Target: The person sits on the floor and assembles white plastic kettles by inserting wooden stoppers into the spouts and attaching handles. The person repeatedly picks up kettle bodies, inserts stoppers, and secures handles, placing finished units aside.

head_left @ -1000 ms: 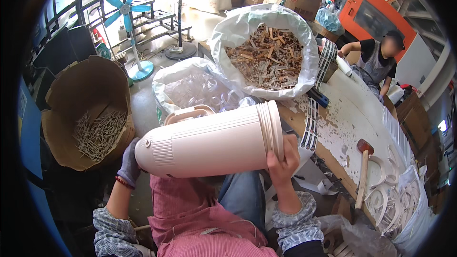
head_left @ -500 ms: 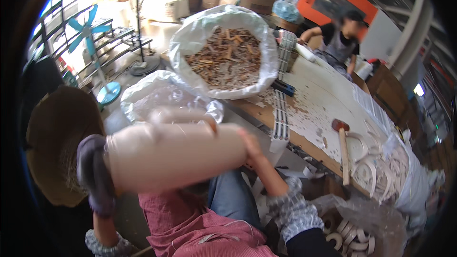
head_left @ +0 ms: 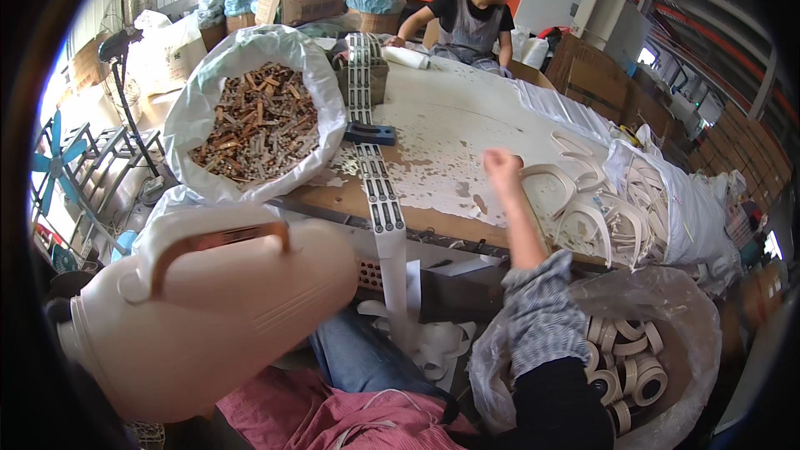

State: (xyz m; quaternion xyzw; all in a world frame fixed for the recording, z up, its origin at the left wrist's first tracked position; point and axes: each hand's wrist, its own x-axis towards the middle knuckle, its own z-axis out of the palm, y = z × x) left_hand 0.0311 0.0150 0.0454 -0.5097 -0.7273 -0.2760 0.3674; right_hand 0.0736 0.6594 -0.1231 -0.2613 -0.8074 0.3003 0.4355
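Observation:
A large beige plastic jug (head_left: 225, 308) with a brown-lined handle lies tilted across the lower left, above my lap. My left hand (head_left: 60, 312), in a dark glove, is at its ribbed end, mostly lost in the dark rim of the head view; its fingers are hidden. My bare right hand (head_left: 502, 171) reaches over the table with its fingers curled closed, slightly blurred. A bit of the brown head of a mallet (head_left: 519, 162) shows right against that hand; the forearm covers most of the handle.
A white-lined sack (head_left: 179, 117) of brown and clear pieces stands left of the worktable (head_left: 442, 108). Strips of metal clips (head_left: 379, 187) hang over the table edge. Beige curved handles (head_left: 583, 225) lie at right, above a bag of beige rings (head_left: 637, 375). A co-worker (head_left: 473, 21) sits opposite.
My right hand has left the jug and moved over the table to the mallet. The jug has shifted lower left with my left hand. The view has swung to the right.

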